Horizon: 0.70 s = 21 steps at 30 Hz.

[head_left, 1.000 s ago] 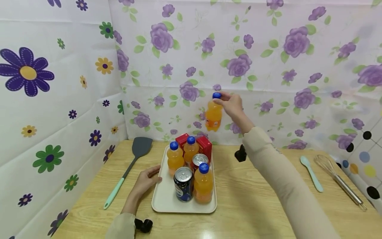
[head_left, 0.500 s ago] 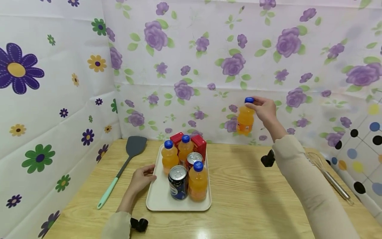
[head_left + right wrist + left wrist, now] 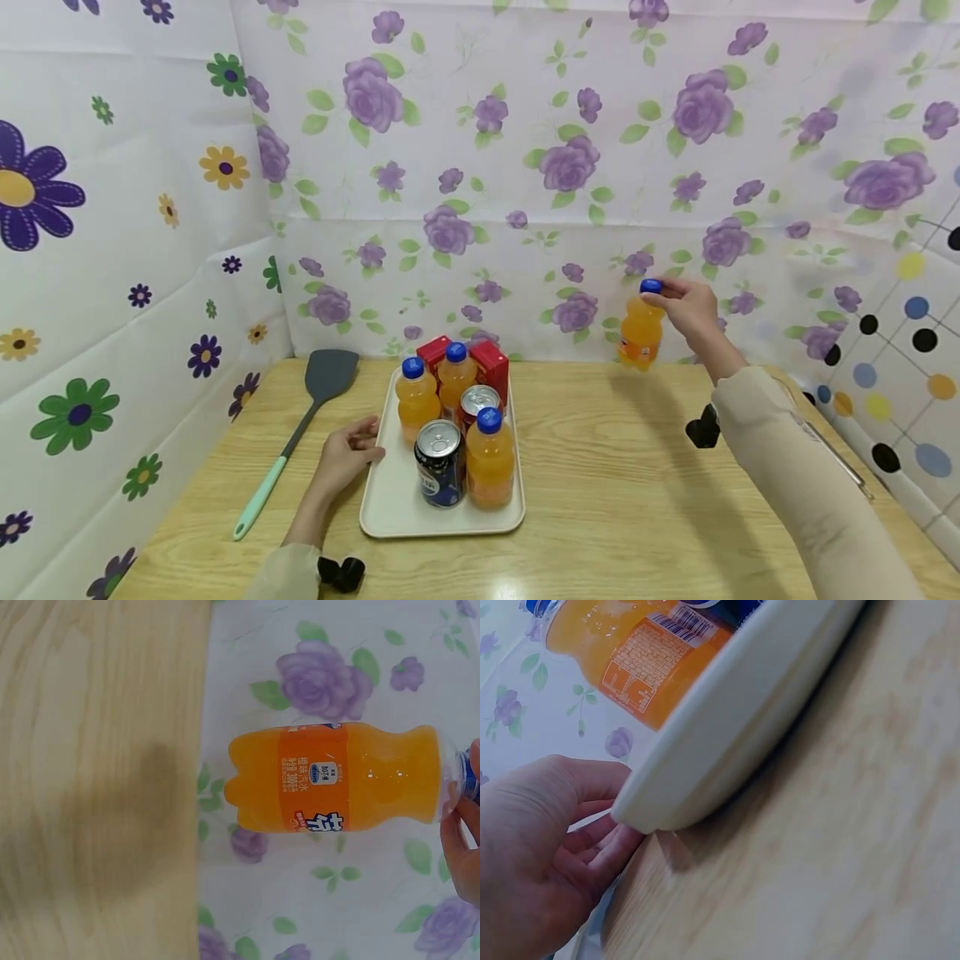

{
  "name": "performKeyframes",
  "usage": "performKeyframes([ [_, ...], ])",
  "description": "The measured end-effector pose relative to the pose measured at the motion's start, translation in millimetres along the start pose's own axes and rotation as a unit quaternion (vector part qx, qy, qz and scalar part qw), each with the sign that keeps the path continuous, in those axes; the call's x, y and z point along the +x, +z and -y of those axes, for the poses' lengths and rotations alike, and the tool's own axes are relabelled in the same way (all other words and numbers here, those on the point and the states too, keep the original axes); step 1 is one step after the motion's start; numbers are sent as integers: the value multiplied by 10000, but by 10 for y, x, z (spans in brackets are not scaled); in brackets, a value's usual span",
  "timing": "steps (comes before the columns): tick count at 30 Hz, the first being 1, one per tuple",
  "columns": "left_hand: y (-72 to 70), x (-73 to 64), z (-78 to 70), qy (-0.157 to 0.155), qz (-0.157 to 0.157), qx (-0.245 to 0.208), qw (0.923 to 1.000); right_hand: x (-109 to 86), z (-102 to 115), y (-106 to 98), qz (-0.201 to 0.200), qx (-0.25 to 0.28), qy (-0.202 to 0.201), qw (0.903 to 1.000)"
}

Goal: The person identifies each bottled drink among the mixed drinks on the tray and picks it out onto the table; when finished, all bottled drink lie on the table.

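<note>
My right hand [image 3: 693,310] pinches a small bottle of orange soda [image 3: 641,333] by its blue-capped neck. The bottle hangs roughly upright above the back of the table, right of the tray; in the right wrist view its orange label [image 3: 311,780] shows. At the left rim of a cream tray [image 3: 393,521], my left hand [image 3: 345,458] grips the edge, and in the left wrist view fingertips reach under the rim. On the tray stand three orange soda bottles [image 3: 491,467], a dark blue can [image 3: 440,467], a red can [image 3: 478,404] partly hidden, and red boxes [image 3: 491,371] behind.
A spatula [image 3: 330,375] with a mint handle lies left of the tray. Partly behind my right sleeve, a whisk [image 3: 840,458] lies on the wooden table [image 3: 585,467]. Flowered cloth [image 3: 465,125] hangs behind the table and to the left.
My right hand has carried the orange soda bottle to the right, and lately lowered it toward the table. The left hand stays at the tray's rim. The head view has turned slightly right.
</note>
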<state>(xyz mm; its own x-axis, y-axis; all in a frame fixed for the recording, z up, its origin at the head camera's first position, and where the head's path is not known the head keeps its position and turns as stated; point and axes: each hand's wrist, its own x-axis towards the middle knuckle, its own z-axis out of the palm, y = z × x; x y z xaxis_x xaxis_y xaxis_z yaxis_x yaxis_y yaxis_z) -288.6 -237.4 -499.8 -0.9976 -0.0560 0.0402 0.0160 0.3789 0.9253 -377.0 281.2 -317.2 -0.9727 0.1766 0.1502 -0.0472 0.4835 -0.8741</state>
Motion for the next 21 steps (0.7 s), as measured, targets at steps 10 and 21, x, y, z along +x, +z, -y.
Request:
performKeyframes([
  [10, 9, -15, 12, -33, 35, -8, 10000, -28, -367, -95, -215, 27, 506, 9985],
  [21, 6, -6, 20, -78, 151, -122, 9998, 4, -664, -146, -669, 249, 1047, 9919],
])
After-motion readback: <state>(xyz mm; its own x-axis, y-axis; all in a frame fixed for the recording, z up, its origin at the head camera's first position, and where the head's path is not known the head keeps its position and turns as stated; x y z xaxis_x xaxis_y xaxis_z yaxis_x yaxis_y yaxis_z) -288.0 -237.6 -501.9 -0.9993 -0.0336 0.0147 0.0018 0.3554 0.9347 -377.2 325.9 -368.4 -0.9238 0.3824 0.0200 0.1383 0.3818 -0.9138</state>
